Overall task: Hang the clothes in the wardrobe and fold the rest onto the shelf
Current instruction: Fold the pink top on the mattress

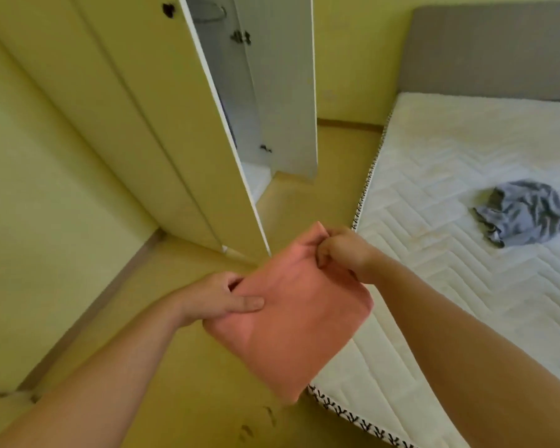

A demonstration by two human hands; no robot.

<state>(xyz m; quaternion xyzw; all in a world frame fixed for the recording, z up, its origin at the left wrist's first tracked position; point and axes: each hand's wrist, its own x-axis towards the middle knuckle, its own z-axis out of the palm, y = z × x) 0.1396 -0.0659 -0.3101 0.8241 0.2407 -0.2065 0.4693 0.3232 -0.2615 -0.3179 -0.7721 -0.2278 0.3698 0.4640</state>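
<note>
While both forearms reach forward, left hand (220, 299) pinching folded pink cloth (291, 324), right hand (340, 250) clenching its far edge.

Up past the left hand (217, 299) we see a wardrobe (94, 108), door ajar; right of the right hand (340, 250), a quilted mattress (450, 150) with what seems a grey headboard (492, 50); yellowish floor (291, 202) between.

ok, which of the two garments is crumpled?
The grey one, bunched in a heap on the mattress. The pink one is smooth and flat, held by the left hand and right hand.
</note>
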